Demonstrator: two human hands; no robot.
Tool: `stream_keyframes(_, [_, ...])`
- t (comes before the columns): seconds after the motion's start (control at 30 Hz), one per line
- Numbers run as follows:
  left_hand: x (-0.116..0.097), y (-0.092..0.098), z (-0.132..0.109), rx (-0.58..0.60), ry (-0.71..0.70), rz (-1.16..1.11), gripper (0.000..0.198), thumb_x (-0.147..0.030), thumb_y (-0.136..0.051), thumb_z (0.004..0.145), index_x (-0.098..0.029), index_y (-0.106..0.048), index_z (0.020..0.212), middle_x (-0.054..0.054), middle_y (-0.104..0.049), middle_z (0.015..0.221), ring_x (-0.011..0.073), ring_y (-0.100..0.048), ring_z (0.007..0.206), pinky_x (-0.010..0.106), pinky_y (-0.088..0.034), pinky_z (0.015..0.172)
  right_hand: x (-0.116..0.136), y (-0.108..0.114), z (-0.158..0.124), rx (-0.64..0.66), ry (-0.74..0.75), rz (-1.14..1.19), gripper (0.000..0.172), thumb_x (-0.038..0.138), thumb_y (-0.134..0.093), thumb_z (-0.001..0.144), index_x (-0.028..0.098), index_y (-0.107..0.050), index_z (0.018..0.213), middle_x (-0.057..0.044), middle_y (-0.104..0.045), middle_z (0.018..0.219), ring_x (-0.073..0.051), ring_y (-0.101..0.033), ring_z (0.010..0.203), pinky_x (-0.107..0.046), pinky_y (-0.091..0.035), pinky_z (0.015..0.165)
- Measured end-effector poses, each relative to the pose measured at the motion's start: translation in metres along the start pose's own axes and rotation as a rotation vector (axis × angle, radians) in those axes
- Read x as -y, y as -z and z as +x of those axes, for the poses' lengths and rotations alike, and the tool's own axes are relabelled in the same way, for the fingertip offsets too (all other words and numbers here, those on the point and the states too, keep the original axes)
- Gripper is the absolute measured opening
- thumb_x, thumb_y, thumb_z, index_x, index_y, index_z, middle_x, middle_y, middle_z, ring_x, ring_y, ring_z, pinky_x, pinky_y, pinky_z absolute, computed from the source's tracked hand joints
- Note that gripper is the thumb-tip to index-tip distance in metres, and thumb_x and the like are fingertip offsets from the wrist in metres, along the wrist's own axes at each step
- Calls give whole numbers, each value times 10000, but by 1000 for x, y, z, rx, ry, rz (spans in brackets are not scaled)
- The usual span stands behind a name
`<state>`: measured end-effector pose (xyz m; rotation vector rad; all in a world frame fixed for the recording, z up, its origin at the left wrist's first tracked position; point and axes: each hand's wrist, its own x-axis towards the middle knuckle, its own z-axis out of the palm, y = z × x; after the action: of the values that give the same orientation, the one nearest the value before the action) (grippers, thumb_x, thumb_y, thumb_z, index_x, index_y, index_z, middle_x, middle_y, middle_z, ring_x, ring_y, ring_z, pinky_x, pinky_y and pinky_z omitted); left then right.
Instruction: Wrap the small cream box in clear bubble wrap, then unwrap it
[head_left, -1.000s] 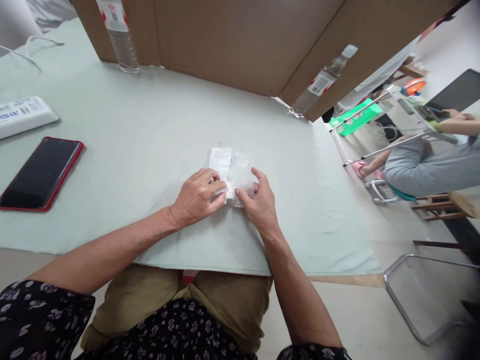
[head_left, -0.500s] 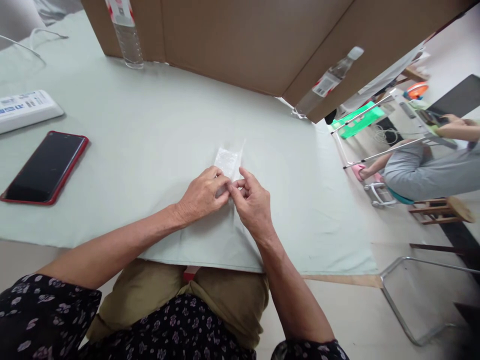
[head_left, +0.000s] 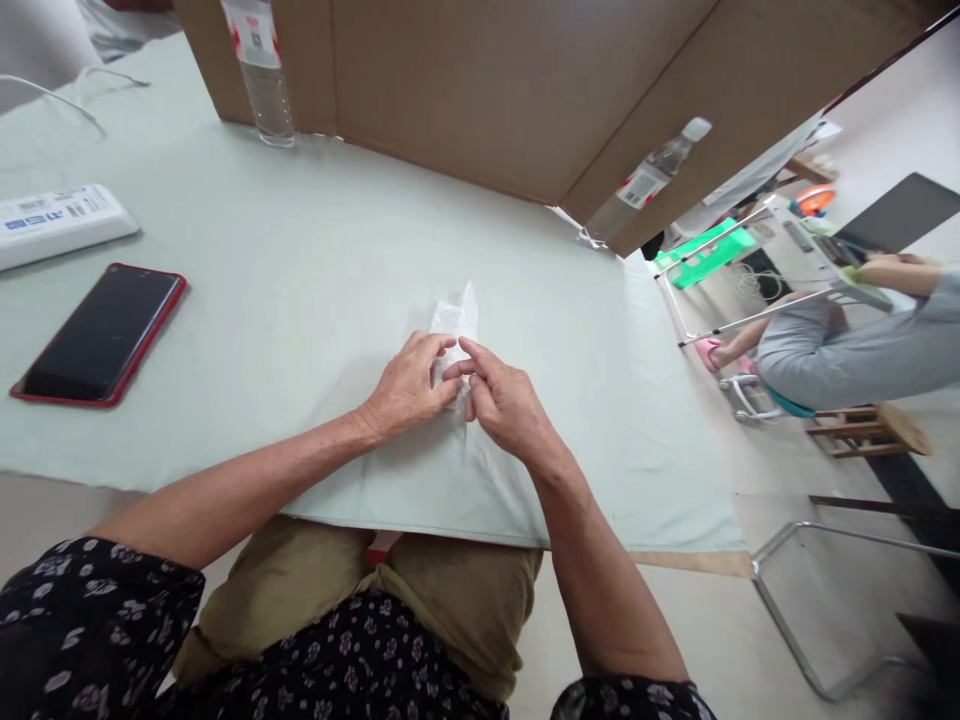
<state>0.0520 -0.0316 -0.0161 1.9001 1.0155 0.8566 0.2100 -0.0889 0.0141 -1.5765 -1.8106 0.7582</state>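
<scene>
A small clear plastic bag [head_left: 448,318], crinkled and see-through, lies on the cloth in front of me with its far end lifted. My left hand [head_left: 409,385] curls over its left side, thumb and fingers around the near part. From the right, my right hand [head_left: 510,405] reaches over the bag with its fingers apart; the forefinger points left and another fingertip touches the plastic near my left thumb. The bag's near end is partly hidden by my fingers. What is inside the bag, if anything, I cannot make out.
A phone in a red case [head_left: 101,335] and a white box-shaped device [head_left: 64,225] lie at left. Two water bottles [head_left: 268,100] stand against a brown cardboard panel [head_left: 480,90] at the back. On the right, a seated person [head_left: 847,345] works at a laptop near a metal-framed chair [head_left: 780,610].
The fingertips of both hands were pinched together at the bag; now they have parted and the right fingers have spread. The bag's raised corner has shifted left. The view has moved slightly.
</scene>
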Motion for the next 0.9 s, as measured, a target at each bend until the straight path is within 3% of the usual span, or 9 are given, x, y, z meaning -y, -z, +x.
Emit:
stream_keyframes(0.07, [2, -2, -1, -1, -11, 17, 466, -175, -641, 795, -180, -579, 1257, 79, -600, 1172, 144, -603, 820, 334, -559, 800, -3, 3, 5, -25, -51, 173, 515, 210, -483, 899, 198, -548, 1410, -62, -772, 1043, -107, -597, 533, -324, -570, 631])
stream_keyframes(0.23, [4, -3, -2, -1, -27, 19, 565, -160, -640, 781, -184, -530, 1334, 94, -579, 1237, 157, -612, 877, 337, -565, 824, -22, 17, 20, -307, -287, 330, 524, 400, -699, 813, 157, -599, 1267, -63, -748, 960, -112, -625, 600, -241, -486, 497])
stream_keyframes(0.37, [6, -3, -3, -15, -92, 29, 552, -147, -636, 783, -182, -538, 1325, 91, -589, 1221, 161, -601, 878, 352, -565, 857, -40, 19, 36, -182, -513, 400, 674, 451, -806, 719, 114, -580, 1258, -53, -712, 786, -168, -653, 604, -228, -423, 390])
stream_keyframes(0.5, [8, -4, -5, -31, -158, 62, 535, -137, -624, 790, -213, -558, 1316, 70, -600, 1180, 161, -592, 853, 345, -567, 847, -48, 12, 55, -125, -451, 441, 721, 515, -874, 645, 126, -609, 1191, 10, -642, 650, -128, -543, 471, -241, -404, 362])
stream_keyframes(0.63, [7, -3, -8, -25, -170, 161, 529, -172, -618, 831, -192, -565, 1357, 108, -573, 1282, 133, -580, 743, 323, -575, 741, -49, 6, 71, -90, -395, 467, 568, 499, -886, 593, 166, -638, 981, 35, -620, 638, -88, -487, 443, -225, -382, 355])
stream_keyframes(0.8, [4, 2, -5, -29, -418, 413, 443, -142, -576, 876, -183, -624, 1314, 163, -526, 1497, 187, -655, 888, 358, -568, 835, -50, 4, 78, -70, -372, 490, 424, 450, -855, 580, 177, -612, 795, 68, -549, 575, -78, -456, 452, -218, -353, 380])
stream_keyframes(0.9, [3, 4, -2, 34, -499, 512, 367, -138, -558, 891, -175, -667, 1239, 131, -671, 1341, 226, -659, 923, 379, -556, 835, -50, 2, 78, -57, -351, 506, 355, 422, -811, 607, 180, -603, 761, 67, -543, 574, -80, -445, 461, -224, -348, 408])
